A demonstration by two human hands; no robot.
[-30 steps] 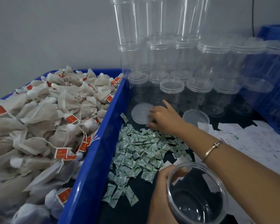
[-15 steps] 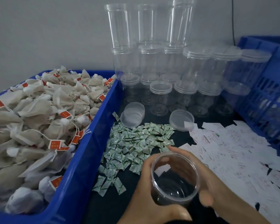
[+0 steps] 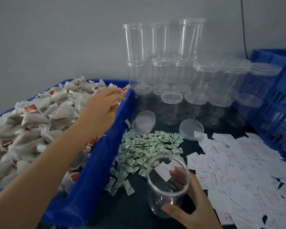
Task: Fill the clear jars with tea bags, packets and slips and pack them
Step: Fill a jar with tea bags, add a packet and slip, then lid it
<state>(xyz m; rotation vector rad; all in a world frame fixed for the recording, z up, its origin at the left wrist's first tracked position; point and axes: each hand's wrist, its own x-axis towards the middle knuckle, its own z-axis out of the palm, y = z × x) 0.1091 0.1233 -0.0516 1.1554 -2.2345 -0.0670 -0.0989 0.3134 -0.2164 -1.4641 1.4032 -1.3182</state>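
My right hand [image 3: 191, 207] grips an open clear jar [image 3: 168, 184] near the table's front edge; the jar looks empty, with slips showing through its wall. My left hand [image 3: 104, 106] reaches over the blue bin [image 3: 96, 171], fingers spread above the heap of tea bags [image 3: 45, 119] with red tags, holding nothing. A pile of small green packets [image 3: 144, 147] lies between the bin and the jar. White paper slips [image 3: 238, 164] cover the table to the right.
Stacked clear jars [image 3: 172, 76], some with lids, stand along the back wall. Two loose lids [image 3: 143, 123] [image 3: 191, 129] lie behind the packets. A blue crate [image 3: 277, 100] stands at the right edge.
My left hand let go of the jar and reached left over the tea bags. My right hand now holds the jar alone. The view shifted slightly.
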